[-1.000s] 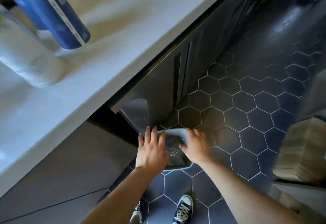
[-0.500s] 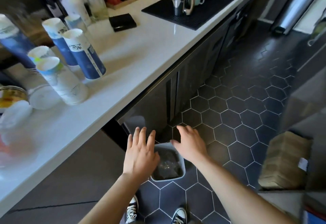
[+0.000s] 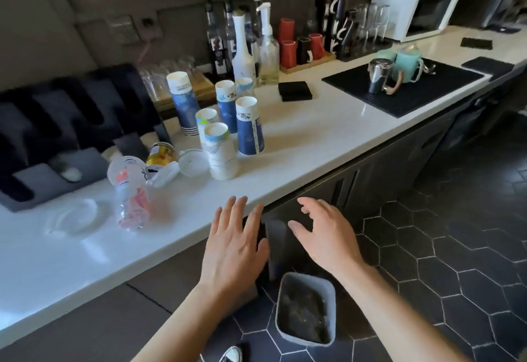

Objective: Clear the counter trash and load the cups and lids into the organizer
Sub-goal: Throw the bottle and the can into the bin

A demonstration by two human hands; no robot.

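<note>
My left hand point(image 3: 235, 245) and my right hand point(image 3: 325, 236) hover empty, fingers spread, just in front of the white counter point(image 3: 313, 131) edge. Below them a grey trash bin point(image 3: 306, 309) with a dark liner stands on the floor. On the counter lie a crushed clear plastic bottle point(image 3: 129, 193), a yellow can point(image 3: 160, 155), and clear lids point(image 3: 194, 162). Stacks of blue and white paper cups point(image 3: 249, 125) stand upright behind them. The black organizer point(image 3: 65, 133) sits at the left, blurred.
Bottles, red mugs, glasses and a white microwave point(image 3: 413, 11) line the back wall. A black mat point(image 3: 405, 88) holds a steel pitcher and teal mugs. Dark cabinets run under the counter. Hexagon floor tiles spread to the right.
Both hands have let go of the bin rim and risen to counter height. The view has tilted up from the floor to the counter.
</note>
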